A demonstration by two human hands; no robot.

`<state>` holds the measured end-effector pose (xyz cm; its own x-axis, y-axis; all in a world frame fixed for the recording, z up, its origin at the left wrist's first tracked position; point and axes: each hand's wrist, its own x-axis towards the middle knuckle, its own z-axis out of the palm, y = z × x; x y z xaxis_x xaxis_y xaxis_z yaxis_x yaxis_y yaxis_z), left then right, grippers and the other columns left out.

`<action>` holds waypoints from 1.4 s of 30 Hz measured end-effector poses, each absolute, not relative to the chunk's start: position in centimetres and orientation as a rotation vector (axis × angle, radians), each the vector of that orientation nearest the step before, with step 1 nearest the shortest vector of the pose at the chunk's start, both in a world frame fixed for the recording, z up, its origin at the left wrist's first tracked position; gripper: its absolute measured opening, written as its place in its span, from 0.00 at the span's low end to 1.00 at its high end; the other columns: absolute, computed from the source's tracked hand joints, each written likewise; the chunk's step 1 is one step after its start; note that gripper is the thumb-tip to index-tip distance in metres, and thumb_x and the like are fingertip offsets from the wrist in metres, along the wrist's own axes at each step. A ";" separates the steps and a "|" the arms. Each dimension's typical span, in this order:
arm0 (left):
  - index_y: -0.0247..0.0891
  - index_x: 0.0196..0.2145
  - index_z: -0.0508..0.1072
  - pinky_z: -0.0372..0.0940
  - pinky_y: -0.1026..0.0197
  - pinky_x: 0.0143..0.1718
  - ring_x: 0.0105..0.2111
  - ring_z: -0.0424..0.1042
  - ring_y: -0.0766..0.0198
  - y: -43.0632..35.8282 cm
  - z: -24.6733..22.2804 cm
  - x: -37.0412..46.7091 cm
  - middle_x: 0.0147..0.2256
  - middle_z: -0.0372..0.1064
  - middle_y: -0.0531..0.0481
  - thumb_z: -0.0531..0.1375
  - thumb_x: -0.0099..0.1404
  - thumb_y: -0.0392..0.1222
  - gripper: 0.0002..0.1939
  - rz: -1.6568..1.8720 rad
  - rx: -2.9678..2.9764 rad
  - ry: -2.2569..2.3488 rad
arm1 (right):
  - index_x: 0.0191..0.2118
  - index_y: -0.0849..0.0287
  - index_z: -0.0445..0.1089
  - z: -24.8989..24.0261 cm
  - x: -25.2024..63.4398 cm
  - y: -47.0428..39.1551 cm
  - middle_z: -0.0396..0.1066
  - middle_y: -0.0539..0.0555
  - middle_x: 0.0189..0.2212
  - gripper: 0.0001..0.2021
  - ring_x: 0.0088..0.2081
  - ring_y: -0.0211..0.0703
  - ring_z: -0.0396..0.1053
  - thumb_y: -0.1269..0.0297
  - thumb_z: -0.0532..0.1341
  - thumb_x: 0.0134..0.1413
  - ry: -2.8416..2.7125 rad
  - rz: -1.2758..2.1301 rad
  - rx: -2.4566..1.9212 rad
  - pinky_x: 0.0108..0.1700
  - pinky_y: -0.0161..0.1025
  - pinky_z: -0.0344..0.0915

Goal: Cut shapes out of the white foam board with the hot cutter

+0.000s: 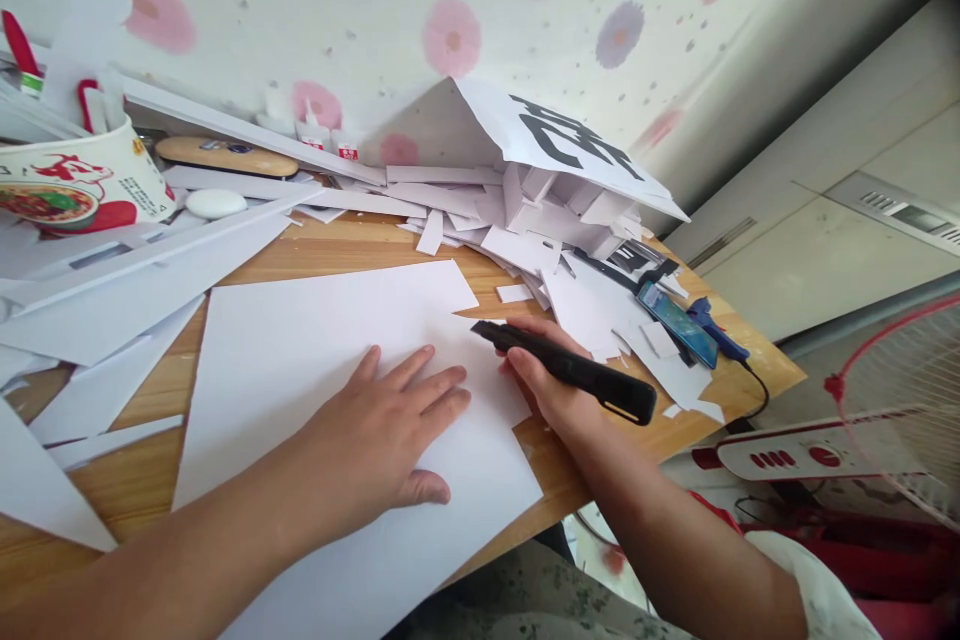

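A large white board (300,350) lies flat on the wooden table, with notches in its top right and right edges. Across its middle my left hand (397,425) rests flat, fingers spread, holding nothing. My right hand (551,370) grips a black utility knife (577,370) over the board's right side. The knife's tip points left, near the upper notch. Whether the blade touches the board I cannot tell.
White offcuts (517,250) pile up at the back, beside a printed white sheet (570,140). A phone (679,323) and blue glue gun (718,330) lie at right. At left stand a paper bowl (82,180) and long white strips (150,270). A fan (907,400) is right of the table.
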<state>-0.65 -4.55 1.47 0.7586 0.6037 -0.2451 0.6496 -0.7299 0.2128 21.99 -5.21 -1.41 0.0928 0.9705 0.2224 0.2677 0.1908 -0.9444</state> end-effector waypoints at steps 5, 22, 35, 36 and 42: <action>0.48 0.65 0.56 0.41 0.25 0.60 0.67 0.40 0.41 -4.4 1.9 -0.3 0.67 0.42 0.47 0.64 0.59 0.57 0.40 -0.311 2.650 0.981 | 0.43 0.52 0.73 -1.4 21.8 -5.9 0.77 0.52 0.36 0.11 0.36 0.45 0.75 0.63 0.64 0.52 -1.603 0.553 -1.420 0.41 0.42 0.72; 0.49 0.65 0.56 0.40 0.22 0.59 0.67 0.40 0.38 -4.2 1.2 -0.4 0.67 0.43 0.45 0.65 0.57 0.59 0.42 -0.308 2.645 0.950 | 0.43 0.52 0.72 -1.2 21.3 -5.6 0.77 0.52 0.36 0.10 0.36 0.44 0.75 0.65 0.64 0.53 -1.700 0.475 -1.351 0.39 0.40 0.72; 0.50 0.62 0.61 0.43 0.21 0.56 0.66 0.44 0.34 -3.5 2.2 0.5 0.66 0.49 0.42 0.67 0.54 0.58 0.41 -0.309 2.551 1.002 | 0.46 0.53 0.67 -0.8 21.9 -5.3 0.74 0.52 0.31 0.12 0.31 0.44 0.73 0.66 0.60 0.54 -2.077 0.190 -1.187 0.35 0.39 0.71; 0.50 0.62 0.62 0.42 0.21 0.57 0.66 0.44 0.34 -3.5 2.2 0.5 0.66 0.49 0.42 0.67 0.54 0.58 0.40 -0.296 2.546 1.004 | 0.46 0.53 0.67 -0.7 21.9 -5.3 0.74 0.52 0.30 0.13 0.31 0.44 0.73 0.66 0.59 0.54 -2.094 0.198 -1.185 0.35 0.39 0.70; 0.52 0.62 0.62 0.43 0.22 0.57 0.66 0.43 0.35 -3.3 2.2 0.6 0.66 0.48 0.43 0.67 0.53 0.61 0.41 -0.305 2.518 1.014 | 0.46 0.54 0.66 -0.7 22.1 -6.1 0.74 0.52 0.29 0.13 0.27 0.42 0.72 0.67 0.59 0.54 -2.111 0.207 -1.149 0.30 0.37 0.69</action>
